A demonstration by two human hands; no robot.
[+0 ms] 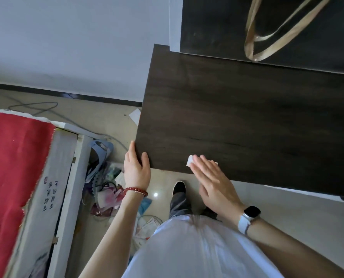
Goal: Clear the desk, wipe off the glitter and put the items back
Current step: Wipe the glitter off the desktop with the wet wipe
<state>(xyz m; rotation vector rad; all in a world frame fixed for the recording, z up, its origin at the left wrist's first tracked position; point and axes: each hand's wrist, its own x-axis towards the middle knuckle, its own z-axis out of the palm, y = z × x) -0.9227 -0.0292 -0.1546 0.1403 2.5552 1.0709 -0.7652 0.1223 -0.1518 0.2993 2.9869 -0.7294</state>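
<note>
Desk (237, 121) fills centre-right of frame, dark wood top. Left hand (136, 169) at its lower-left corner, thumb on top, fingers straight along the edge. Right hand (213, 183) flat, fingers straight, pressing white wipe (190, 160) near the front edge. Tan strap (267, 45) upper right.

Head camera, steeply downward, close over desk (237, 117).
</note>
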